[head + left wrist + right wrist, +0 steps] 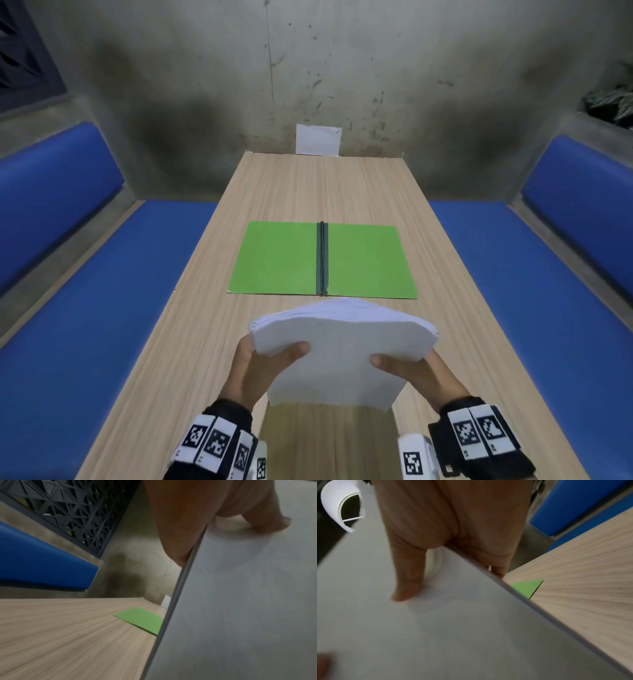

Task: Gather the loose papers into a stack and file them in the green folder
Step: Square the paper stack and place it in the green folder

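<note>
Papers [342,346]: being held as a stack above the surface [308,192], near the open green folder [281,260] | left hand [260,366] gripping left edge | right hand [411,373] gripping right edge

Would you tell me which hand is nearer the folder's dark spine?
Neither clearly: left hand and right hand grip the paper stack on either side, short of the spine.

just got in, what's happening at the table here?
A person holds a stack of white papers above the wooden table, left hand and right hand gripping opposite sides, thumbs on top. The green folder lies open and flat just beyond the stack, with nothing in it yet. One small white sheet leans on the far wall.
</note>
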Demonstrator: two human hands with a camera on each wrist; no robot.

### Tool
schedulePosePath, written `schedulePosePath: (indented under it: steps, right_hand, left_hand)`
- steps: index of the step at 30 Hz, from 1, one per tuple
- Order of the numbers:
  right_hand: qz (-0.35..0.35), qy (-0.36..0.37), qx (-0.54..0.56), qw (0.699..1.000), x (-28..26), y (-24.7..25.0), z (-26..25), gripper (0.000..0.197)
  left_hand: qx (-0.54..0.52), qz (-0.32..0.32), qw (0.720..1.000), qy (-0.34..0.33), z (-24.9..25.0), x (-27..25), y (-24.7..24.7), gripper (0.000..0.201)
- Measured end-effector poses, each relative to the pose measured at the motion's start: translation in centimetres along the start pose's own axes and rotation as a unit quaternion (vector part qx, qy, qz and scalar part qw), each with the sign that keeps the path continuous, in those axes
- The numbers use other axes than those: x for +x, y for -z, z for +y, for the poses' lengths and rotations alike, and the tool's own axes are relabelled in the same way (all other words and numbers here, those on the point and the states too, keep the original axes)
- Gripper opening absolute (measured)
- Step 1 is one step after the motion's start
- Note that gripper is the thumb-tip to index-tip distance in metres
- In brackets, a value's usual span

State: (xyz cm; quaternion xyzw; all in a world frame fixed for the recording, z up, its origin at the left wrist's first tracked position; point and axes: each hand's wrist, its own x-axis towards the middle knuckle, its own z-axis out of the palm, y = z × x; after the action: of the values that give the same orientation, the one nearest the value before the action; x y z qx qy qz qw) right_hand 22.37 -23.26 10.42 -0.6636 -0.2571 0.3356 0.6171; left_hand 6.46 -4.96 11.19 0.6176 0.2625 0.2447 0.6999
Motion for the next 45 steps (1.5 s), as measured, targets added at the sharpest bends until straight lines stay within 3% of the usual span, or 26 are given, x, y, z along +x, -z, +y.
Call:
schedulePosePath:
  steps: [4, 8, 11, 14, 17, 19, 21, 24, 26, 27, 28, 30, 31, 33, 35, 36, 37, 39, 41, 43, 44, 45]
  right_hand:
    - [0.051, 0.016, 0.021, 0.998, 0.0, -0.6, -0.3, 0.048]
    - [0.028, 0.018, 0.041, 0.999, -0.8, -0.4, -0.6, 0.055]
    - [0.017, -0.019, 0.018, 1.000, -0.7, -0.2, 0.8, 0.060]
    - [0.024, -0.042, -0.008, 0.999, -0.4, -0.5, 1.7, 0.034]
    - [0.051, -0.044, -0.030, 0.997, -0.5, -1.1, 1.2, 0.013]
    - [0.058, -0.038, -0.052, 0.996, -0.5, -1.2, 0.2, 0.023]
    - [0.057, -0.011, -0.091, 0.994, -0.4, -1.4, -1.4, 0.020]
    - [0.011, 0.086, -0.244, 0.966, -0.7, -1.7, -3.9, 0.037]
    - [-0.013, 0.157, -0.332, 0.930, -1.1, -2.2, -5.5, 0.037]
    - [-0.013, 0.186, -0.360, 0.914, -1.3, -2.5, -6.0, 0.032]
    - [-0.008, 0.208, -0.375, 0.903, -1.4, -2.7, -6.4, 0.025]
    - [0.014, 0.215, -0.356, 0.909, -1.6, -2.8, -6.7, 0.011]
    - [0.033, 0.201, -0.337, 0.919, -1.7, -2.3, -6.4, 0.008]
    - [0.109, 0.165, -0.332, 0.922, -1.7, -0.8, -5.7, 0.044]
    - [0.179, 0.110, -0.347, 0.914, -1.9, 1.5, -4.7, 0.086]
    - [0.196, 0.069, -0.321, 0.924, -2.1, 2.6, -4.1, 0.101]
    - [0.193, 0.027, -0.264, 0.945, -2.3, 3.3, -3.6, 0.116]
    - [0.142, -0.022, -0.091, 0.985, -2.5, 4.0, -2.2, 0.135]
    - [0.068, -0.052, 0.037, 0.996, -2.4, 3.7, -1.2, 0.118]
    - [0.022, -0.052, 0.060, 0.997, -2.4, 2.7, -1.3, 0.081]
    - [0.039, -0.029, 0.049, 0.998, -2.3, 2.1, -1.5, 0.063]
    - [0.081, 0.002, 0.040, 0.996, -2.2, 1.4, -1.6, 0.046]
  left_hand:
    - [-0.010, -0.024, 0.999, -0.024, 2.1, -0.1, -0.3, 0.037]
    - [-0.026, -0.031, 0.999, -0.034, 2.5, -0.4, 0.6, 0.032]
    - [0.006, -0.019, 1.000, -0.017, 1.4, -0.8, 1.6, 0.052]
    - [0.032, -0.025, 0.999, -0.009, 1.1, -0.9, 2.2, 0.076]
    - [0.107, 0.027, 0.993, -0.032, 2.4, -0.4, 2.5, 0.060]
    - [0.286, 0.119, 0.948, -0.078, 4.2, -0.1, 2.8, 0.066]
    - [0.423, 0.139, 0.878, -0.173, 6.0, -0.3, 2.6, 0.086]
    - [0.519, 0.013, 0.826, -0.222, 8.5, -1.1, 0.8, 0.092]
    - [0.541, -0.066, 0.806, -0.229, 8.9, -1.1, -0.3, 0.078]
    - [0.517, -0.103, 0.819, -0.226, 8.8, -0.9, -0.6, 0.063]
    - [0.460, -0.142, 0.852, -0.206, 8.6, -0.7, -0.8, 0.047]
    - [0.326, -0.185, 0.917, -0.134, 7.5, -0.4, -0.7, 0.020]
    - [0.284, -0.175, 0.938, -0.097, 6.9, -0.4, -0.6, 0.009]
    - [0.215, -0.133, 0.967, -0.036, 5.9, -0.3, 0.4, 0.008]
    - [0.158, -0.116, 0.981, -0.009, 5.4, -0.5, 1.9, 0.045]
    - [0.135, -0.112, 0.985, -0.006, 5.1, -0.5, 2.8, 0.061]
    - [0.112, -0.107, 0.988, -0.001, 5.1, -0.6, 3.6, 0.069]
    - [0.077, -0.113, 0.991, 0.001, 4.9, -0.8, 4.5, 0.060]
    - [0.055, -0.109, 0.993, 0.007, 4.7, -1.0, 4.4, 0.033]
    - [0.065, -0.085, 0.994, 0.010, 3.6, -0.8, 4.0, 0.037]
    - [0.064, -0.052, 0.997, 0.001, 2.7, -0.5, 3.6, 0.035]
    - [0.051, -0.004, 0.999, -0.015, 2.2, -0.5, 3.0, 0.021]
